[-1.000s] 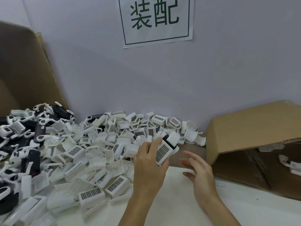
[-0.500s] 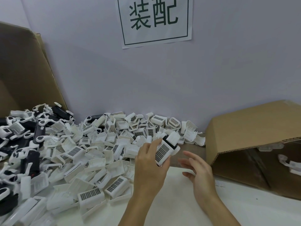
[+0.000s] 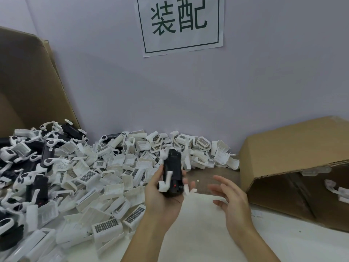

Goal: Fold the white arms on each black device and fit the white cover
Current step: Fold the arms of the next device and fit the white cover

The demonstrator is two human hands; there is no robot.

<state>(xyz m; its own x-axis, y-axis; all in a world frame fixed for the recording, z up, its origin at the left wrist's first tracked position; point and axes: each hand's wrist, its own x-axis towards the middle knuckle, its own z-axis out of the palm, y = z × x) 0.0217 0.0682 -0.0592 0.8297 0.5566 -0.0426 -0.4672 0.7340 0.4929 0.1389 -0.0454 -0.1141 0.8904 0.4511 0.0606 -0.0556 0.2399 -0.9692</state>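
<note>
Above the worktop (image 3: pixel 198 233) our left hand (image 3: pixel 162 197) grips a black device (image 3: pixel 172 176); our right hand (image 3: pixel 232 197), open, holds nothing. Its unfolded white arms (image 3: pixel 165 183) may snag, we think.

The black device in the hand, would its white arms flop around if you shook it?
Probably a bit. The black device has white arms sticking out at angles, so they look hinged. It seems light: the left hand alone holds it up. The body looks stiff.

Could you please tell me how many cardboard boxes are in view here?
2. One cardboard box stands at the far left behind the pile of black devices; the other box lies on its side at the right, opening toward the table. Others may sit out of view.
</note>
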